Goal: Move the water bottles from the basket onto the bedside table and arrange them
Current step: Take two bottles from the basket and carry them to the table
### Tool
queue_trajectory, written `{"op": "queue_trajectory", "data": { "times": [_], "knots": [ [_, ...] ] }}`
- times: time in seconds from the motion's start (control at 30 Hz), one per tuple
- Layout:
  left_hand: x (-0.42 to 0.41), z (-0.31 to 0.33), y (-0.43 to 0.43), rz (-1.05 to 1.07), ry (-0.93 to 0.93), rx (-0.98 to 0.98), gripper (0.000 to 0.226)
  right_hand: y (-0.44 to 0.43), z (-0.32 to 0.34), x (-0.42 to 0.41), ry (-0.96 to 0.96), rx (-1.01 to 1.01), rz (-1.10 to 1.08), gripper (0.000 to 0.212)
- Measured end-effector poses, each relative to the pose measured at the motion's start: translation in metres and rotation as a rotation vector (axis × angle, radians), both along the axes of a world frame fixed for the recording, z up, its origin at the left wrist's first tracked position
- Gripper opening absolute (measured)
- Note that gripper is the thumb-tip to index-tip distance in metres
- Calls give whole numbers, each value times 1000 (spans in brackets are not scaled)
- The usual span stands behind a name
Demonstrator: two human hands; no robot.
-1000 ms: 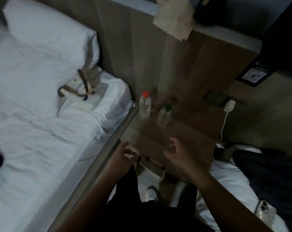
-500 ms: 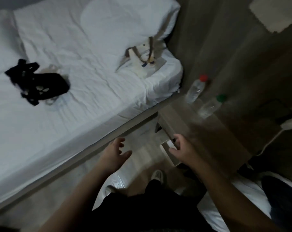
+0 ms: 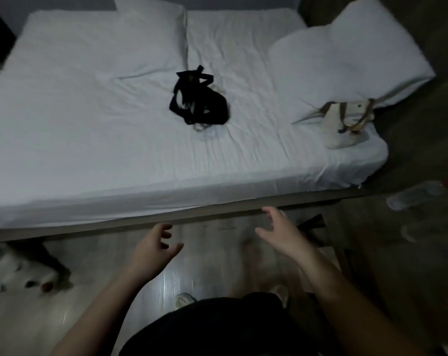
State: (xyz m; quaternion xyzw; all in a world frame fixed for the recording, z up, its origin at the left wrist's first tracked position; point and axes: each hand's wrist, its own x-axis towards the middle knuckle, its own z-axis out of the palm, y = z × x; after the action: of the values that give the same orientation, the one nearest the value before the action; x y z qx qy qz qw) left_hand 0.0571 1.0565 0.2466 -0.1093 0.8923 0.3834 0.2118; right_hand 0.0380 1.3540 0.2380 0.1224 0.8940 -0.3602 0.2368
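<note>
A black basket-like bag (image 3: 199, 101) lies in the middle of the white bed (image 3: 115, 129), with something clear showing at its lower edge. A clear bottle with a red cap (image 3: 414, 195) stands blurred on the bedside table (image 3: 397, 253) at the right edge. A second blurred bottle (image 3: 414, 233) shows below it. My left hand (image 3: 153, 249) and my right hand (image 3: 282, 232) hover empty over the floor in front of the bed frame, fingers apart.
A cream tote bag with brown straps (image 3: 348, 124) sits on the bed's right corner beside a pillow (image 3: 351, 52). Another pillow (image 3: 151, 34) lies at the head. White items with small dark objects (image 3: 25, 276) rest on the floor at left.
The view has swung left from the bedside table to the bed. Both hands have come away from the table and now hang empty before the bed frame.
</note>
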Motion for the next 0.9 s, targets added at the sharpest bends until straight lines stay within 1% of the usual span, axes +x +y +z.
{"op": "queue_trajectory", "data": {
  "times": [0.1, 0.27, 0.5, 0.77, 0.9],
  "knots": [
    [6, 6, -56, 75, 40, 25, 54, -57, 5, -9, 17, -2, 59, 63],
    [20, 8, -128, 231, 76, 54, 54, -137, 9, -31, 16, 3, 216, 63],
    [31, -6, -185, 430, 60, 143, 53, -229, 10, -70, 24, 59, 448, 60],
    [7, -22, -288, 599, 47, 126, 52, -369, 0, -129, -6, 38, 662, 57],
    [-20, -21, -347, 634, 38, 95, 51, -446, 6, -165, 4, 47, 760, 57]
  ]
}}
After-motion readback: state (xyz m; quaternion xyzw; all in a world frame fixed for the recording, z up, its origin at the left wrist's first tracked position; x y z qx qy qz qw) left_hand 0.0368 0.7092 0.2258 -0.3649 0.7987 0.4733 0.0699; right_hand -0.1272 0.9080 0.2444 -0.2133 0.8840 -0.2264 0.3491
